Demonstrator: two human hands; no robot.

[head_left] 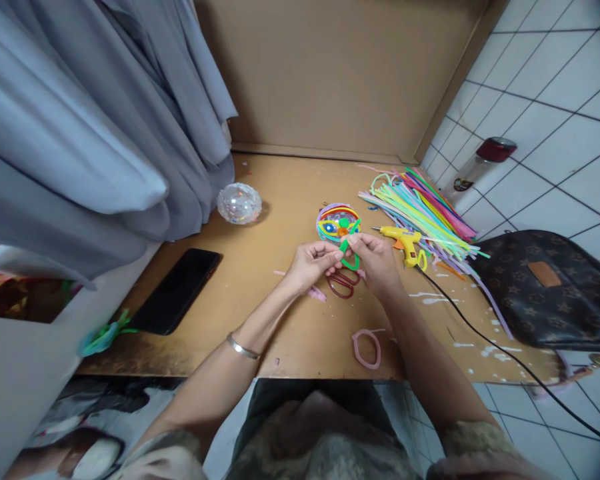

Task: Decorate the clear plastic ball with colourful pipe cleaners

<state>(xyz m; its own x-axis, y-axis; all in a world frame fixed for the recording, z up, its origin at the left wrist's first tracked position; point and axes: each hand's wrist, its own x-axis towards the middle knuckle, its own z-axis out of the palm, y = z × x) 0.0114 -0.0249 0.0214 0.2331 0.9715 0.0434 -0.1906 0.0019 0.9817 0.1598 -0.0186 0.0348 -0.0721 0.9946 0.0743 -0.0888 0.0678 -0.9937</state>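
Observation:
A green pipe cleaner (351,263), bent into a loop, is pinched between the fingertips of my left hand (313,265) and my right hand (373,260). Right behind the hands sits a round ball decorated with coloured pipe cleaners (334,215), with purple, red, yellow and blue bands. Red-handled scissors (341,288) lie under the hands, their blades hidden. A short pink pipe cleaner piece (317,293) rests by my left hand. Nearer the table's front edge is a pink pipe cleaner loop (367,349).
A yellow glue gun (403,243) with a black cord lies to the right, before a bundle of pipe cleaners (420,207). A dark patterned bag (550,293) and a bottle (480,163) stand farther right. At left are a clear bowl (239,203), a black phone (176,291) and grey curtains (105,120).

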